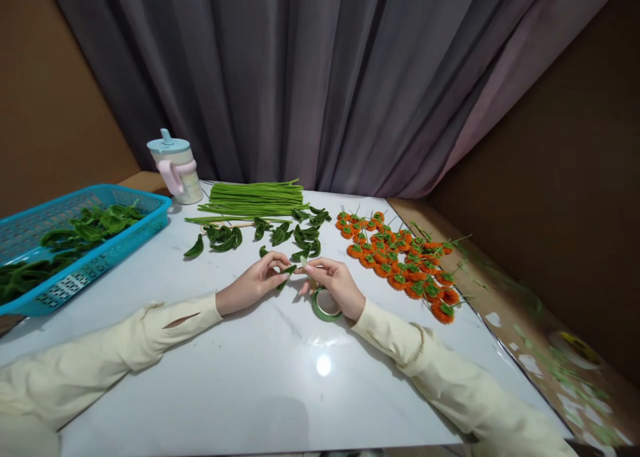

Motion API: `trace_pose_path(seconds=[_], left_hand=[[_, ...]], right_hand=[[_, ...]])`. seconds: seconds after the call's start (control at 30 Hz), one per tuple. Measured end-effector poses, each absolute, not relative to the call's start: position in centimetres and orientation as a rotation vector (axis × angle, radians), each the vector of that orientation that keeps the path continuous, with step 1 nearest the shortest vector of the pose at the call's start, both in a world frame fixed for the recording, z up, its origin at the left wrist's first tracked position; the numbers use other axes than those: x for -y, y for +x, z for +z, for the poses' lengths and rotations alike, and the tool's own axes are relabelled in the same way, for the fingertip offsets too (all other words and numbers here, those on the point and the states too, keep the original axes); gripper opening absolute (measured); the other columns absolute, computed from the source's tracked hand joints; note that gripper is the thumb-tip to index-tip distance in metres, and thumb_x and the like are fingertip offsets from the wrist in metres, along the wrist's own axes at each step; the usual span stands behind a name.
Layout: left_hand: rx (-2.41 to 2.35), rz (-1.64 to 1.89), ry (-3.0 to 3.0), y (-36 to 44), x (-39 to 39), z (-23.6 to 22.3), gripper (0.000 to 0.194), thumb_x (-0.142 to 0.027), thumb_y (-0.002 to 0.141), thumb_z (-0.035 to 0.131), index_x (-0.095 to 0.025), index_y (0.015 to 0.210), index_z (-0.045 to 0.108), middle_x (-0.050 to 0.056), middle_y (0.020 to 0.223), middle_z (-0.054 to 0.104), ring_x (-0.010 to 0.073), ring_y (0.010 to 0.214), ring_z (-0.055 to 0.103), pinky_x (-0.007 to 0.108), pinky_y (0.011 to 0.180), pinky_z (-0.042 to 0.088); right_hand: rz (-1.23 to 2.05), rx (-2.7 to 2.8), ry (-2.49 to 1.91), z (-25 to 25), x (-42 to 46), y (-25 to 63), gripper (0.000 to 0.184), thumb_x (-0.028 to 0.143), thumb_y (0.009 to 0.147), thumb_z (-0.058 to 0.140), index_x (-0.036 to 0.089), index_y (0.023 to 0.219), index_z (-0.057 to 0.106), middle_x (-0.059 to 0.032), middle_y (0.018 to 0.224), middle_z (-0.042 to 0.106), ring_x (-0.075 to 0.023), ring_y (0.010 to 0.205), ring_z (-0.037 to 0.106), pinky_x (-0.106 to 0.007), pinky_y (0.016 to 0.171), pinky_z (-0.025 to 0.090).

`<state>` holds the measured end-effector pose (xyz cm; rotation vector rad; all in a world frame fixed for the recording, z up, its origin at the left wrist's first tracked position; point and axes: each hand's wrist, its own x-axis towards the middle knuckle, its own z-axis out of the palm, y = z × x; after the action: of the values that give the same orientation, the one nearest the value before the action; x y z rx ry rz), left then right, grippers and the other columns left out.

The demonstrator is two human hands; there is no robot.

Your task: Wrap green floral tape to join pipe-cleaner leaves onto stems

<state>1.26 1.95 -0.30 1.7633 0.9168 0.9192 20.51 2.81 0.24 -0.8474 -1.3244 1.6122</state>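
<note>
Over the middle of the white table, my left hand [254, 283] pinches a small dark green fuzzy leaf [287, 275] between thumb and fingers. My right hand [339, 287] is close beside it, thumb and forefinger closed on a pale green strip end [304, 262] that looks like floral tape. A green tape roll [327, 317] sits just below the right hand, partly covered by it; whether the other fingers touch it I cannot tell. Beyond my hands lie loose clusters of similar fuzzy leaves [223, 237].
At the left stands a blue plastic basket [107, 247] with green leaf pieces. Bright green fuzzy stems [255, 198] lie at the back near a lidded cup [175, 167]. Orange flower heads [397, 280] cover the right side. Scraps [531, 363] litter the brown surface beyond the table's right edge.
</note>
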Motion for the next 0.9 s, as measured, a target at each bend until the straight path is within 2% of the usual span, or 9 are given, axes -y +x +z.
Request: trace_pose_path(seconds=[0.07, 0.13, 0.3, 0.57, 0.9], left_hand=[[-1.023, 0.986, 2.002, 1.04, -1.88, -0.62, 0.017, -0.030, 0.087, 0.045, -0.019, 0.099, 0.044, 0.004, 0.090, 0.053, 0.0161, 0.081, 0.053, 0.028, 0.072, 0.044], [-1.101, 1.075, 2.295, 0.89, -1.80, -0.85, 0.013, -0.026, 0.088, 0.044, -0.019, 0.098, 0.046, 0.006, 0.093, 0.055, 0.0185, 0.087, 0.053, 0.032, 0.079, 0.043], [-0.940, 1.203, 2.842, 0.79, -1.80, -0.82, 0.012, -0.017, 0.089, 0.043, -0.015, 0.100, 0.048, 0.009, 0.090, 0.055, 0.0195, 0.083, 0.051, 0.035, 0.076, 0.045], [-0.698, 1.227, 3.039, 0.41, -2.12, -0.68, 0.029, -0.002, 0.085, 0.034, -0.014, 0.109, 0.046, 0.013, 0.095, 0.053, 0.0208, 0.091, 0.049, 0.035, 0.077, 0.047], [-0.663, 1.251, 3.115, 0.52, -2.13, -0.54, 0.028, -0.003, 0.085, 0.035, -0.012, 0.108, 0.047, 0.013, 0.092, 0.056, 0.0211, 0.090, 0.050, 0.037, 0.075, 0.047]], right_hand=[[1.618, 1.307, -0.830, 0.23, -2.83, 20.55, 0.029, 0.040, 0.069, 0.068, 0.012, 0.075, 0.060, -0.0073, 0.077, 0.070, -0.0123, 0.048, 0.061, -0.023, 0.046, 0.046], [1.629, 1.315, -0.818, 0.23, -2.80, 20.57, 0.029, 0.039, 0.069, 0.068, 0.012, 0.075, 0.061, -0.0065, 0.070, 0.070, -0.0106, 0.044, 0.058, -0.024, 0.046, 0.047], [1.666, 1.385, -0.843, 0.24, -2.66, 20.52, 0.029, 0.038, 0.069, 0.069, 0.010, 0.073, 0.062, -0.0025, 0.053, 0.065, -0.0088, 0.040, 0.054, -0.021, 0.045, 0.045], [1.634, 1.438, -0.837, 0.30, -2.59, 20.52, 0.027, 0.037, 0.069, 0.068, 0.011, 0.069, 0.061, -0.0020, 0.054, 0.064, -0.0073, 0.041, 0.052, -0.020, 0.046, 0.043], [1.566, 1.445, -0.843, -0.01, -2.58, 20.29, 0.026, 0.036, 0.071, 0.066, 0.012, 0.073, 0.059, -0.0014, 0.056, 0.064, -0.0075, 0.042, 0.051, -0.021, 0.046, 0.044]])
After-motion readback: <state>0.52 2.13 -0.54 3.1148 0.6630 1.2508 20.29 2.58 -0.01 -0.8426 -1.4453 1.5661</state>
